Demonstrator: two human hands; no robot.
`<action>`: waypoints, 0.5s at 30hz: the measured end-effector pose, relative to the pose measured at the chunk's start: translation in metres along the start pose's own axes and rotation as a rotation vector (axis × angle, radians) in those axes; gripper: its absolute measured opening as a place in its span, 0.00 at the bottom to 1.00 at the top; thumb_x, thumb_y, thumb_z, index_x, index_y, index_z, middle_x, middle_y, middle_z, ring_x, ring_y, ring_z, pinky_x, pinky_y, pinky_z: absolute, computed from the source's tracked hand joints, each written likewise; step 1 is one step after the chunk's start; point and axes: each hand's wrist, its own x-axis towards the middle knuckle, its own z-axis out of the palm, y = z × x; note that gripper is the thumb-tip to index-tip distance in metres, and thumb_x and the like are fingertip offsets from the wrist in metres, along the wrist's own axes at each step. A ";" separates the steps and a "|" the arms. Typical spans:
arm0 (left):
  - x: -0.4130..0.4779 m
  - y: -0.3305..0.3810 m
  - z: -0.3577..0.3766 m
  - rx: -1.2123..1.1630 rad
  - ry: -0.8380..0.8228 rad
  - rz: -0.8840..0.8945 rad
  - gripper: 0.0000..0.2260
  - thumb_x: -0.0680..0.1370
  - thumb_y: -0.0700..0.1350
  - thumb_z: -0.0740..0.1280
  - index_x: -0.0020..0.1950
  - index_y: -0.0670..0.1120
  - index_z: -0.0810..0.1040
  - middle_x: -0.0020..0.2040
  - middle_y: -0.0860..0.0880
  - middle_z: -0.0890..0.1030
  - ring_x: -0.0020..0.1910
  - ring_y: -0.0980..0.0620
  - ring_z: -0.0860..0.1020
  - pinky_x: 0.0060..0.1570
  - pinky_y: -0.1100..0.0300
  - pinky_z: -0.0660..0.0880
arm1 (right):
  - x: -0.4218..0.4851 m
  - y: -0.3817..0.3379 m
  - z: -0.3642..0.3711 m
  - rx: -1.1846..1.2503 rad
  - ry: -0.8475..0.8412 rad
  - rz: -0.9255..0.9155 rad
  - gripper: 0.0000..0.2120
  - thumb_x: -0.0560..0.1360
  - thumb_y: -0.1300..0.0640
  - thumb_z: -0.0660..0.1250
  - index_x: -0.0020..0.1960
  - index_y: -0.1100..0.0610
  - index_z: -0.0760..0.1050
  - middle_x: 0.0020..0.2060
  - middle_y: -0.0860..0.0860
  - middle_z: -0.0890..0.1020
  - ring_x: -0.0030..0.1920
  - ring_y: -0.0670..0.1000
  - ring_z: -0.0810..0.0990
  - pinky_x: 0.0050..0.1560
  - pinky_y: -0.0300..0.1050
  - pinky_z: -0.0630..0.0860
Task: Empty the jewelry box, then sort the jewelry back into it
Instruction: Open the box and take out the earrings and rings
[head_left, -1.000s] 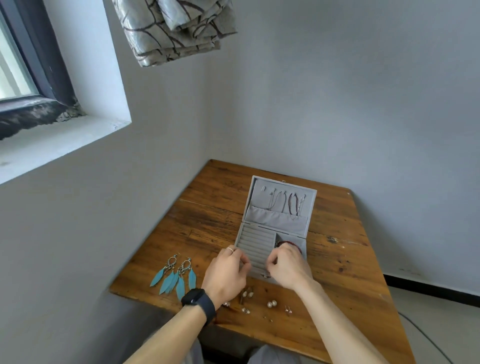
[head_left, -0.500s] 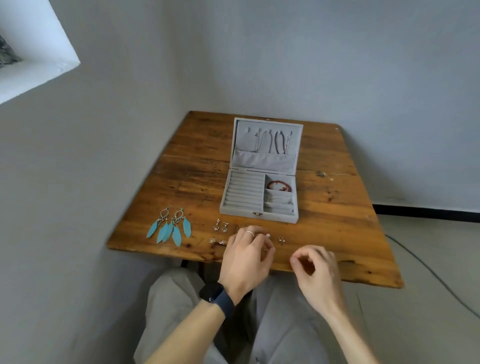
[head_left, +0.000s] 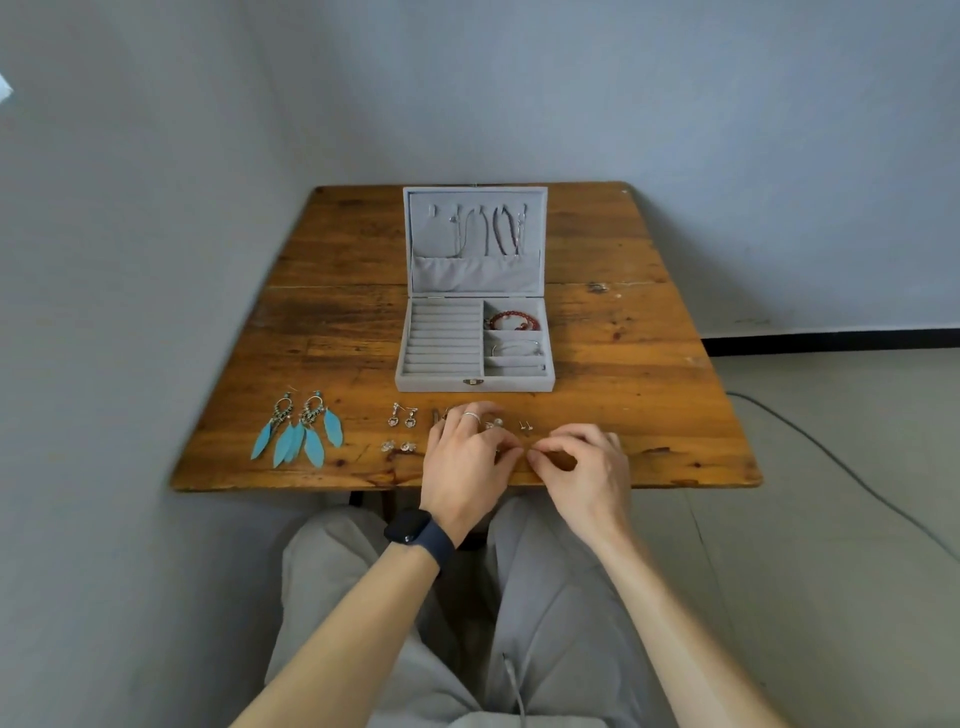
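An open grey jewelry box (head_left: 475, 384) stands mid-table, necklaces (head_left: 491, 228) hanging in its lid. A red bead bracelet (head_left: 513, 320) and a thin silver bangle (head_left: 517, 349) lie in its right compartments. Near the front edge lie two blue feather earrings (head_left: 300, 431), two pairs of small earrings (head_left: 402, 417) (head_left: 397, 446) and a pair of tiny studs (head_left: 525, 426). My left hand (head_left: 467, 462) and right hand (head_left: 584, 467) rest at the table's front edge, fingertips pinched together and almost touching each other. Anything held between them is too small to see.
The wooden table (head_left: 649, 364) fills a corner, with grey walls on the left and behind. A cable (head_left: 831, 457) runs over the floor at the right. My knees in grey trousers sit under the front edge.
Both hands have come back from the box to the table's front edge and drawn together. The view has tilted down, so the window and curtain are gone.
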 end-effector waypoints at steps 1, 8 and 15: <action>0.000 0.001 0.000 -0.001 -0.001 -0.003 0.07 0.78 0.54 0.69 0.51 0.54 0.85 0.66 0.52 0.75 0.67 0.49 0.69 0.65 0.49 0.67 | 0.000 0.000 0.000 0.010 0.001 0.009 0.05 0.71 0.49 0.77 0.46 0.47 0.86 0.48 0.41 0.80 0.49 0.46 0.73 0.50 0.47 0.71; -0.002 0.004 -0.001 -0.015 0.010 -0.033 0.07 0.78 0.54 0.69 0.51 0.55 0.85 0.65 0.53 0.75 0.67 0.50 0.69 0.65 0.50 0.67 | -0.001 0.000 -0.001 0.038 0.010 0.018 0.06 0.71 0.49 0.77 0.47 0.48 0.86 0.48 0.41 0.80 0.50 0.46 0.73 0.52 0.47 0.72; -0.001 0.005 0.000 0.004 0.007 -0.042 0.07 0.78 0.55 0.69 0.53 0.56 0.84 0.65 0.53 0.75 0.67 0.51 0.69 0.65 0.50 0.66 | -0.002 0.000 -0.001 0.035 0.022 0.023 0.07 0.71 0.50 0.77 0.48 0.48 0.85 0.49 0.43 0.81 0.50 0.47 0.74 0.52 0.48 0.73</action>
